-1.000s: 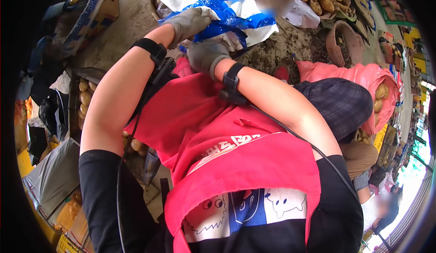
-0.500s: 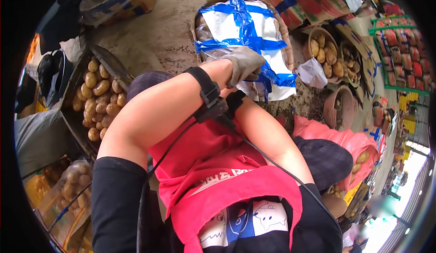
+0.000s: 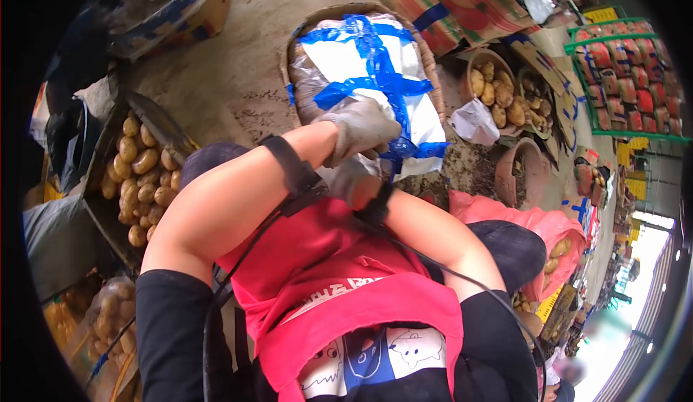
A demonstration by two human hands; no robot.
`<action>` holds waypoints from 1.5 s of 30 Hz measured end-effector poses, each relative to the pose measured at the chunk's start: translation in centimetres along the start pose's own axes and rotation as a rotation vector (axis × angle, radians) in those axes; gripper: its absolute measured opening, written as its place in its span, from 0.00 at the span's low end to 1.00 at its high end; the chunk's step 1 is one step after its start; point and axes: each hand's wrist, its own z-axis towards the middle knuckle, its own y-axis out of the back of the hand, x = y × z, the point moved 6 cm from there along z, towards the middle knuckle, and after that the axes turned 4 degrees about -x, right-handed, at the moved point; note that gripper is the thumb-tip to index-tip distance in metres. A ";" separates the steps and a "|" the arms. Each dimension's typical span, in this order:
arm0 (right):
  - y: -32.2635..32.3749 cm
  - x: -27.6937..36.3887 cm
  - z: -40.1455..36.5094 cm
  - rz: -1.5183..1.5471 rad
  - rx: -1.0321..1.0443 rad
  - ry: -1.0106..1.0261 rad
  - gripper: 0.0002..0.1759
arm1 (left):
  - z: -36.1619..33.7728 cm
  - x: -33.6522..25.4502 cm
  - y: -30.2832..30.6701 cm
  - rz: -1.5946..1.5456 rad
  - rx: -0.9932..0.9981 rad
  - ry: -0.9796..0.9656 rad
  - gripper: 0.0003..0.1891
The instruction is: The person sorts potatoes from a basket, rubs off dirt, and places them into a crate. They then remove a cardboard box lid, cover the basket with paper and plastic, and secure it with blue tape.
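An oval basket (image 3: pixel 290 62) holds a bundle under white sheets (image 3: pixel 336 62), crossed by strips of blue tape (image 3: pixel 375 59). My left hand (image 3: pixel 361 131), in a grey glove, rests at the bundle's near part beside the tape. Its fingers are curled, and what they hold is hidden. Below it and close to the red apron (image 3: pixel 310 257) is my right hand (image 3: pixel 354 185), smeared by motion, its fingers unclear. Clear plastic (image 3: pixel 307 91) shows along the bundle's left side.
Potatoes (image 3: pixel 137 178) fill a dark container at the left. On the right are a basket of potatoes (image 3: pixel 498 88), a pinkish tub (image 3: pixel 509 174) and a pink sack (image 3: pixel 534 218). Cartons (image 3: pixel 462 8) stand beyond the bundle. Stacked red bags (image 3: pixel 635 77) are at the far right.
The view has shifted, moving the surroundings left and slightly down. My right hand now shows below my left hand; before, it was mostly hidden behind my left wrist.
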 end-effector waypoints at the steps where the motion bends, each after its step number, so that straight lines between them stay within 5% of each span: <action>1: 0.2 -0.1 -1.7 -0.068 0.073 0.050 0.19 | 0.6 0.6 -0.3 -0.090 -0.010 0.040 0.22; 3: 0.4 -1.9 -5.4 -0.112 0.070 0.091 0.19 | -1.2 -0.5 0.3 -0.274 -0.040 0.189 0.23; 5: -2.1 -7.1 -9.5 0.051 -0.304 0.082 0.12 | 0.8 0.3 0.8 -0.379 -0.124 0.125 0.20; 7: -0.9 -11.0 -14.0 0.039 -0.123 -0.198 0.13 | 1.8 0.6 1.5 -0.360 -0.150 0.029 0.18; 9: -1.1 -14.9 -17.6 -0.067 0.233 -0.430 0.15 | 3.6 0.9 2.1 -0.008 -0.116 0.041 0.18; 11: -1.7 -19.5 -21.1 -0.134 0.196 -0.551 0.13 | 3.1 0.3 1.9 0.128 -0.153 0.040 0.19; 13: -2.8 -24.3 -24.3 -0.308 0.281 -0.794 0.23 | 2.6 0.0 1.9 0.174 -0.154 0.027 0.21; 14: -2.3 -25.2 -25.5 -0.386 0.074 -0.909 0.28 | 2.2 0.0 1.9 0.170 -0.173 0.023 0.21; 15: -0.4 -24.1 -25.5 -0.325 -0.178 -0.879 0.31 | 1.3 -0.3 1.8 0.177 -0.177 0.041 0.21; 17: -2.3 -25.1 -22.8 0.450 -0.401 -0.822 0.37 | 1.9 1.1 2.5 0.170 -0.190 0.076 0.20; 20: -3.8 -21.7 -17.7 1.106 -0.429 -0.551 0.30 | 1.1 1.7 2.9 0.108 -0.291 0.063 0.24; 21: -4.9 -21.5 -16.5 1.148 -0.457 -0.542 0.30 | 0.3 1.2 2.7 0.142 -0.345 0.065 0.26; 23: -5.9 -21.6 -14.6 1.281 -0.711 -0.456 0.26 | -1.6 -1.5 2.6 0.748 -0.555 -0.032 0.29; 24: -5.1 -21.6 -14.5 1.257 -0.694 -0.514 0.26 | -2.8 -2.4 1.8 0.942 -0.812 -0.246 0.36; 25: -3.6 -21.5 -15.0 1.147 -0.814 -0.488 0.26 | -2.8 -2.0 1.2 0.977 -0.798 -0.236 0.36; 27: -1.4 -20.6 -15.4 1.292 -0.817 -0.433 0.26 | -4.7 -5.8 -4.2 1.092 -0.867 -0.681 0.39; 30: -0.5 -20.8 -14.7 1.293 -0.846 -0.344 0.25 | -1.0 -5.6 -7.5 0.834 -0.630 -0.492 0.39; 33: 0.5 -21.1 -16.6 1.444 -0.859 -0.346 0.21 | 3.8 -3.9 -8.3 0.152 -0.431 -0.338 0.24; 35: 0.6 -21.3 -17.9 1.391 -0.871 -0.429 0.08 | 3.7 -4.5 -9.3 0.161 -0.424 -0.355 0.20; 38: 1.1 -20.9 -17.6 0.435 -1.020 -0.485 0.08 | 3.4 -5.2 -11.2 0.228 -0.473 -0.421 0.15; 41: 1.3 -21.6 -15.3 0.149 -0.602 -0.604 0.16 | 3.2 -5.1 -12.7 0.249 -0.543 -0.520 0.13; 42: 0.7 -22.1 -14.7 0.272 -0.684 -0.635 0.17 | 2.8 -5.0 -12.9 0.243 -0.557 -0.527 0.11; 45: -0.3 -22.3 -11.6 -0.001 -1.124 -0.600 0.16 | 1.8 -4.4 -12.2 0.161 -0.586 -0.510 0.10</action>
